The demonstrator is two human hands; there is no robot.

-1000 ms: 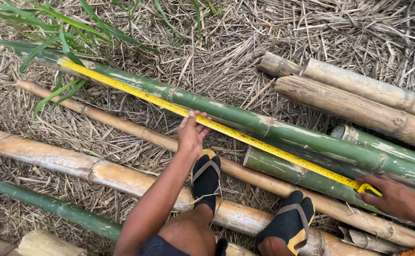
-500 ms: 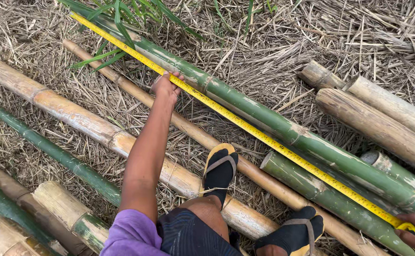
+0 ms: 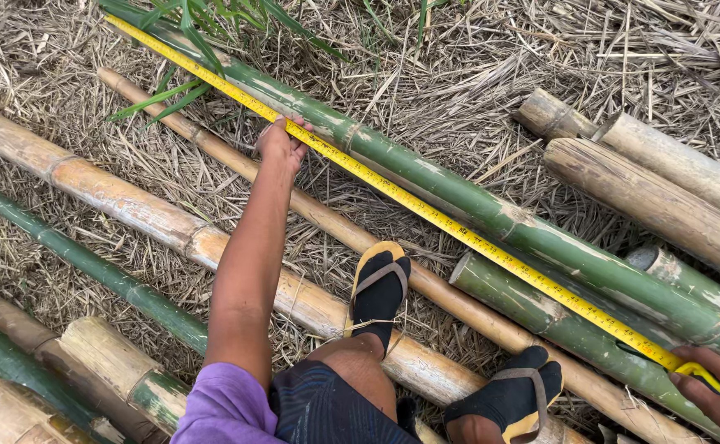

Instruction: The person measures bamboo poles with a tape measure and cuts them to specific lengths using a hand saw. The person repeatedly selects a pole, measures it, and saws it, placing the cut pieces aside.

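2 feet in black socks and sandals (image 3: 379, 288) stood on a tan bamboo pole (image 3: 129, 205), nearest the camera. Beyond them, the left hand (image 3: 282, 141) had shifted farther up the long green bamboo culm (image 3: 475, 201) since 1.0 s earlier, fingers pinching the yellow tape measure (image 3: 425, 210) against it. The right hand (image 3: 717, 382) stayed closed on the tape's end at the culm's near end, so the measured span had lengthened.

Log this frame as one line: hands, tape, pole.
left hand: pressing yellow tape measure on green bamboo pole | right hand: holding tape end | feet: on tan bamboo pole
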